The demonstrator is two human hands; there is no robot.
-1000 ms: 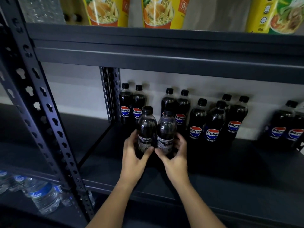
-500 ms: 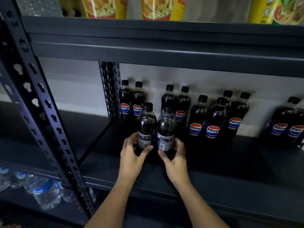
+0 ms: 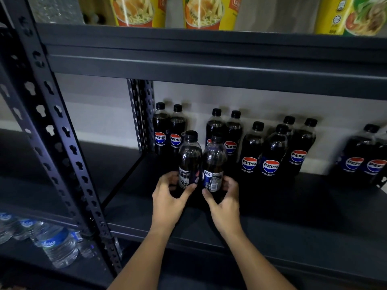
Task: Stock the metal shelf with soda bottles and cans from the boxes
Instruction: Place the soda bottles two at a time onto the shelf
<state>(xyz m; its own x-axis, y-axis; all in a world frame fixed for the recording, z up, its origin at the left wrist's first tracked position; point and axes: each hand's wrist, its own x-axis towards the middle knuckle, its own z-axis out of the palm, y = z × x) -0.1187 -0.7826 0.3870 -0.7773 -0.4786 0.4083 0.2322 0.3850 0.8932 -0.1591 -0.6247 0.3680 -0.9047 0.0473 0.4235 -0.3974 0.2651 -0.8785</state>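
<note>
Two dark Pepsi bottles stand side by side on the dark metal shelf [image 3: 272,216], their back labels facing me. My left hand [image 3: 168,197] grips the base of the left bottle [image 3: 189,158]. My right hand [image 3: 225,198] grips the base of the right bottle [image 3: 214,162]. Behind them, along the wall, stand several more Pepsi bottles [image 3: 249,151] in pairs with logos forward. Two further Pepsi bottles [image 3: 364,155] stand at the far right.
A perforated black upright [image 3: 60,155] rises at the left, with a second post [image 3: 141,114] at the back. The shelf above [image 3: 209,49] carries yellow noodle packs [image 3: 136,11]. Water bottles [image 3: 56,245] lie on a lower shelf at left.
Both hands have slid a little lower on the two front bottles, which stay upright in about the same spot. The view has tilted slightly.
</note>
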